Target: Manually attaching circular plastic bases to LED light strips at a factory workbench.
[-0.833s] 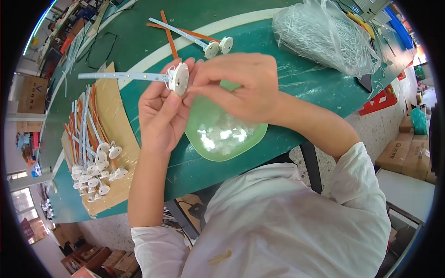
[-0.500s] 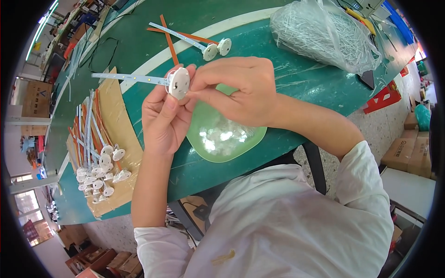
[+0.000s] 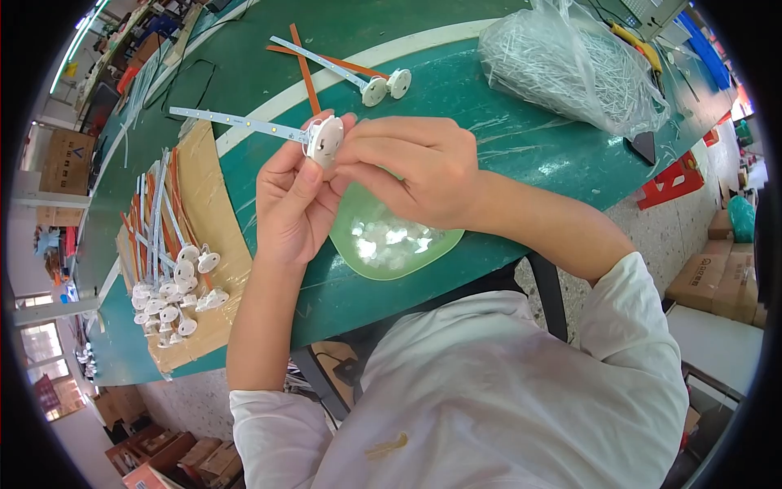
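My left hand [image 3: 285,208] holds a round white plastic disc [image 3: 325,140] between thumb and fingers, its face turned toward my right hand. From the disc a light LED strip [image 3: 236,121] reaches out to the left. My right hand [image 3: 432,173] is pinched at the disc's right edge; whatever lies between its fingertips is hidden. An orange strip [image 3: 305,73] runs up behind my left fingers, and I cannot tell whether it joins this disc. Partly under my right hand sits a green bowl [image 3: 399,274] with many small clear, shiny pieces [image 3: 387,238].
Finished-looking strips with white discs [image 3: 167,297] lie heaped on brown cardboard [image 3: 216,191] at left. Two more discs [image 3: 387,85] with strips lie beyond my hands. A clear bag of thin white pieces [image 3: 574,69] stands at the far right, near a yellow-handled tool [image 3: 637,45].
The held disc and its strip have tilted slightly, the strip's free end now higher. Both hands stay together at the disc. The whole view has shifted a little.
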Tool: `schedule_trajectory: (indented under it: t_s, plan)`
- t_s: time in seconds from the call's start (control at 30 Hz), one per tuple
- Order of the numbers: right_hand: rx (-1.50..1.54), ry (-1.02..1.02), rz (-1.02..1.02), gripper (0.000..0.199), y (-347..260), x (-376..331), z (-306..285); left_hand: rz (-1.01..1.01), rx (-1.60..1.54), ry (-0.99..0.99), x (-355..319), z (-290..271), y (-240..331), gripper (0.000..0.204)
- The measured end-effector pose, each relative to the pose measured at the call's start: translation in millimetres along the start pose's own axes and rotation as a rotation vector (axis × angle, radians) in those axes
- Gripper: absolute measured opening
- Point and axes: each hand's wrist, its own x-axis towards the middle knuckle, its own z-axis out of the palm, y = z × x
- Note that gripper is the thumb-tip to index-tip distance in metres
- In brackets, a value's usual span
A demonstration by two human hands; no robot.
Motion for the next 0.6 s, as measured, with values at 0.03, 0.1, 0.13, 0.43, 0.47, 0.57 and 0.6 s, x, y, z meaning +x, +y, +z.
schedule_trajectory:
  t_s: [0.03, 0.1, 0.13, 0.43, 0.47, 0.57, 0.6]
  plan:
    - [0.006, 0.020, 0.006, 0.015, 0, 0, 0, 0.003, -0.001, -0.001, 0, 0, 1, 0.049]
    - [-0.015, -0.024, -0.053, 0.017, 0, 2, -2, 0.008, -0.004, 0.002, -1, 0, 1, 0.050]
    - [-0.005, -0.002, -0.061, 0.017, 0, 2, -3, 0.005, -0.016, -0.015, -1, 0, 1, 0.050]
    - [-0.103, 0.037, -0.038, 0.018, -5, 3, 3, 0.053, 0.007, 0.030, -1, 8, -10, 0.048]
    - [-0.100, 0.055, -0.040, 0.018, -5, 3, 4, 0.082, -0.022, 0.030, 0, 9, -10, 0.048]
    - [-0.088, 0.080, -0.009, 0.018, -5, 2, 6, 0.097, 0.018, 0.063, -1, 12, -11, 0.049]
    - [-0.084, 0.065, 0.011, 0.018, -5, 2, 6, 0.077, 0.027, 0.057, -1, 12, -10, 0.049]
